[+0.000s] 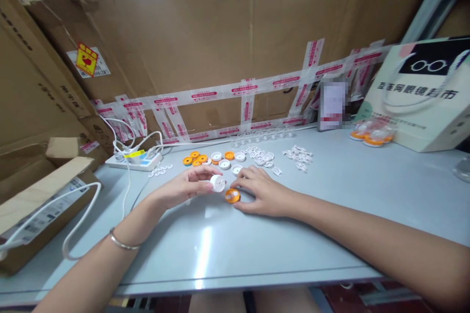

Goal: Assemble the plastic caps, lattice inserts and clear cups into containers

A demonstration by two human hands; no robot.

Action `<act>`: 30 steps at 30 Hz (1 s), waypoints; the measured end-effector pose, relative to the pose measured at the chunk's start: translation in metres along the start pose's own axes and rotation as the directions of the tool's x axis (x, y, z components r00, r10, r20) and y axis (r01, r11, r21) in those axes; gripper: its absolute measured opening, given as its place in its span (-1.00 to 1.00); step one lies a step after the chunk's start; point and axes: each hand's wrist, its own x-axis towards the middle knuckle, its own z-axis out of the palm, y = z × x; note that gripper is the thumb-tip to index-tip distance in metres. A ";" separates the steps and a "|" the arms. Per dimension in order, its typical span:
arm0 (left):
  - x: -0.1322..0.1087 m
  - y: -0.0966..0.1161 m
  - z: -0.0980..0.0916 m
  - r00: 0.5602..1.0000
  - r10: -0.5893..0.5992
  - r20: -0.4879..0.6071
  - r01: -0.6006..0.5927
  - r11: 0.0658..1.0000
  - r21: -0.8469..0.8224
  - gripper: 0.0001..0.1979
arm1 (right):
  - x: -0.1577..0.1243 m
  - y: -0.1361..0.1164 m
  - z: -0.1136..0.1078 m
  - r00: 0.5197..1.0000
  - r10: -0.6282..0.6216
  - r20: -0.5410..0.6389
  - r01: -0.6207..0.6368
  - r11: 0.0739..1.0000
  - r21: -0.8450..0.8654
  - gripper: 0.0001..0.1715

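Note:
My left hand (pixel 191 183) pinches a small white round part (pixel 218 183) between thumb and fingertips, just above the pale grey table (pixel 279 249). My right hand (pixel 259 190) rests beside it, fingers curled around a small orange ring (pixel 232 196) that sits on the table. The white part and the orange ring are close together, nearly touching. Behind the hands lie several more orange and white round parts (pixel 215 158) and a scatter of small white pieces (pixel 262 156).
A white power strip (pixel 134 160) with cables lies at the back left, next to open cardboard boxes (pixel 36 205). Taped cardboard walls the rear. A printed paper bag (pixel 422 98) and bagged orange parts (pixel 372 134) stand at the back right.

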 end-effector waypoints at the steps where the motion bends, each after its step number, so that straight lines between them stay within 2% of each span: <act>1: 0.000 -0.001 0.001 1.000 0.005 0.001 -0.005 1.000 0.030 -0.70 | 0.000 0.000 0.000 1.000 0.002 0.001 -0.002 1.000 0.006 -0.66; 4: 0.001 -0.001 0.006 1.000 -0.018 -0.020 0.019 0.998 0.060 -0.71 | 0.001 0.001 0.001 1.000 0.011 -0.003 -0.010 1.000 0.026 -0.67; 12: 0.006 -0.005 0.011 0.986 -0.156 -0.057 0.156 0.988 0.011 -0.68 | 0.001 0.005 0.007 0.998 0.025 -0.055 -0.024 0.999 0.030 -0.72; 16: 0.007 -0.008 0.009 0.991 -0.130 -0.014 0.131 0.990 0.050 -0.58 | 0.001 0.004 0.007 0.997 0.041 -0.065 -0.039 0.998 0.039 -0.74; 21: 0.007 -0.008 0.011 0.991 -0.129 -0.035 0.133 0.973 0.189 -0.59 | 0.003 0.002 0.008 0.996 0.075 -0.057 -0.073 0.996 0.043 -0.73; 24: 0.008 -0.011 0.012 0.995 -0.102 -0.021 0.104 0.971 0.216 -0.55 | 0.003 0.003 0.010 0.994 0.087 -0.062 -0.084 0.995 0.053 -0.71; 30: 0.011 -0.015 0.010 0.998 -0.061 -0.030 0.067 0.963 0.262 -0.65 | 0.003 0.004 0.010 0.994 0.083 -0.074 -0.079 0.995 0.056 -0.69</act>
